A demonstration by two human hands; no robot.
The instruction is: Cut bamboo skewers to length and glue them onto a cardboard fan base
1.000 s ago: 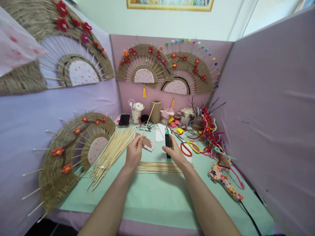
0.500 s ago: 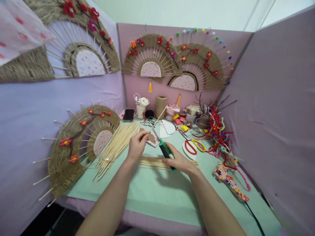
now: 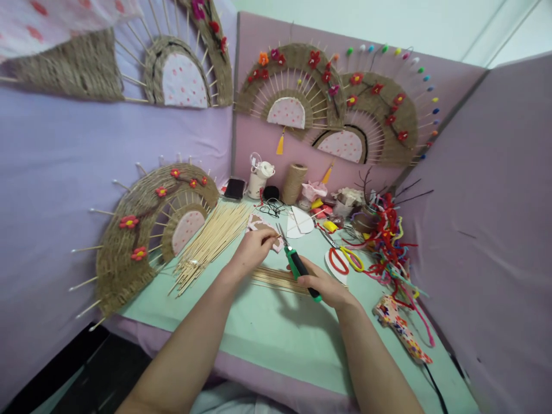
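Observation:
Between the pinched thumb and fingers of my left hand (image 3: 254, 250) is a thin bamboo stick (image 3: 309, 218), slanting away to the right. My right hand (image 3: 324, 284) is closed around long-nose pliers (image 3: 297, 264) with green and black handles. The pliers' jaws point away from me, close to the stick near my left fingertips; I cannot tell whether they touch it. A row of bamboo sticks (image 3: 276, 278) lies on the table below both hands. To the left, a larger heap of bamboo sticks (image 3: 211, 244) is spread out.
Red-and-yellow-handled scissors (image 3: 338, 260) lie to the right, beside tangled pipe cleaners (image 3: 383, 230). Nearer the right edge is a flower-patterned glue gun (image 3: 401, 328) with a cord. A twine spool (image 3: 295, 184) stands at the back. A twine-woven fan (image 3: 129, 264) leans at left.
The stick in my left hand has swung from pointing steeply upward to lying flatter toward the right. The pliers remain in my right hand, and the camera view has shifted and tilted.

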